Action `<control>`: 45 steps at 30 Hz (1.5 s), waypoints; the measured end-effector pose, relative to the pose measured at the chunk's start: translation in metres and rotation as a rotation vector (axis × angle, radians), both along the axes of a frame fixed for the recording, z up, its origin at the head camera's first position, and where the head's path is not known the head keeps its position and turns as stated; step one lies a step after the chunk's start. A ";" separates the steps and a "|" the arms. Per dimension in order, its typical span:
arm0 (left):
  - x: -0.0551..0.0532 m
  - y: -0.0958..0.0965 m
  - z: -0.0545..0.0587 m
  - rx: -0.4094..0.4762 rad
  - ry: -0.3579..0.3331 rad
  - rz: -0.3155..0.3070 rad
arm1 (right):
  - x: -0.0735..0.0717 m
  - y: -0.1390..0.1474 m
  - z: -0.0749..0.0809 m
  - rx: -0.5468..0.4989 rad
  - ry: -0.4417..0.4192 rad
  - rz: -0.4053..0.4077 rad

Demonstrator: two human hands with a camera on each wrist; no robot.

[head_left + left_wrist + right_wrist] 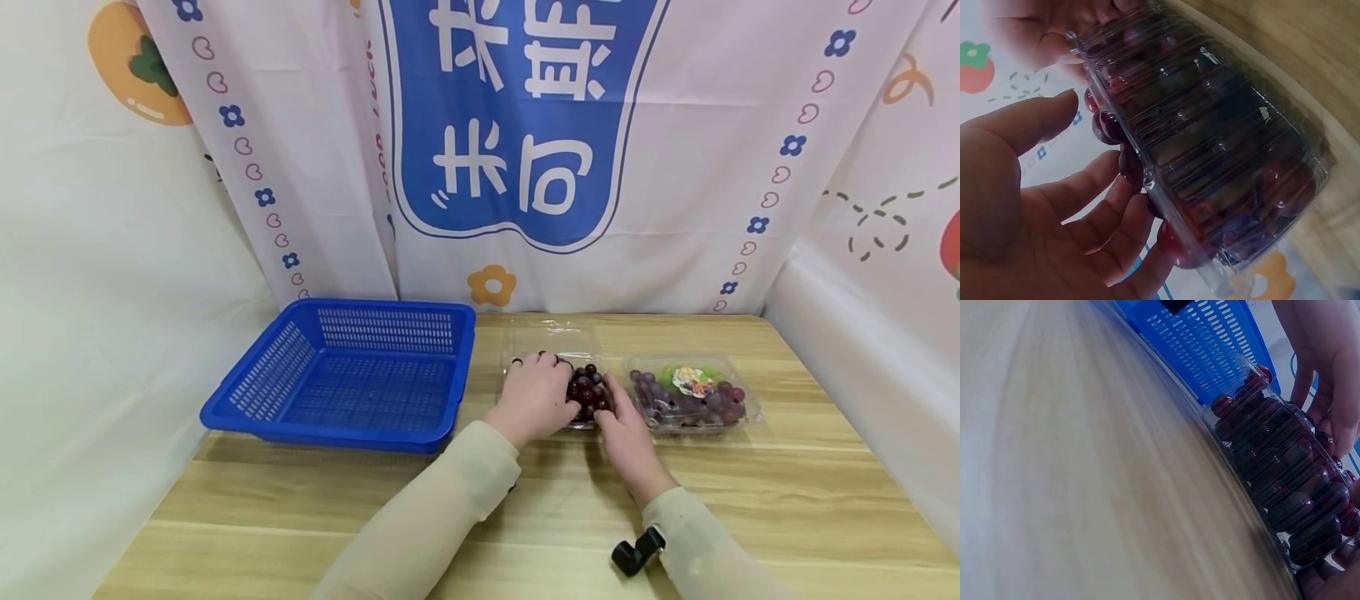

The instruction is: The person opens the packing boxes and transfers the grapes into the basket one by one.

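A clear plastic box [588, 423] of dark red grapes [585, 390] sits on the table with its lid [553, 337] folded back. My left hand [534, 396] reaches over it from above. In the left wrist view, its fingers [1107, 234] are spread and bent slightly against the top grapes, the thumb held apart from them. At the box's right end, my right hand [626, 433] grips the side, thumb at the front corner. Ribbed walls and grapes pressed behind them show in the right wrist view, where the right hand [1341, 587] is mostly cut off.
To the left stands a blue perforated basket [337, 437] with nothing in it. Right of the right hand lies a second, lidded clear box [693, 396] of grapes with a label on top. A printed cloth [480, 275] hangs behind the wooden table [570, 517].
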State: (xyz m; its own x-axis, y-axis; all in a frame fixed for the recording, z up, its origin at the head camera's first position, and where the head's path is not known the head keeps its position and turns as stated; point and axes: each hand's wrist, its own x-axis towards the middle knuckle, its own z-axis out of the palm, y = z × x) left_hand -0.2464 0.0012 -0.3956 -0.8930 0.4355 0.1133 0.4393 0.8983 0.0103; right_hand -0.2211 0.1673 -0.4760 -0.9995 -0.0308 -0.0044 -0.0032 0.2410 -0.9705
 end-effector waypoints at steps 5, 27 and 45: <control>-0.007 0.007 -0.003 -0.068 -0.028 0.030 | 0.000 0.000 0.001 -0.003 0.007 -0.001; -0.015 0.021 -0.004 -0.197 -0.147 0.062 | 0.002 -0.002 0.003 -0.012 -0.003 0.005; -0.016 0.037 -0.016 -0.238 -0.063 0.101 | 0.005 -0.001 0.004 0.014 0.009 0.001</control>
State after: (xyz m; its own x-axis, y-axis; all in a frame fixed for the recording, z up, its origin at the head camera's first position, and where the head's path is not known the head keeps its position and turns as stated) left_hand -0.2628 0.0380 -0.4120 -0.9353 0.3517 -0.0392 0.3527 0.9178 -0.1820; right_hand -0.2165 0.1666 -0.4721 -0.9995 -0.0321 0.0039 -0.0119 0.2545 -0.9670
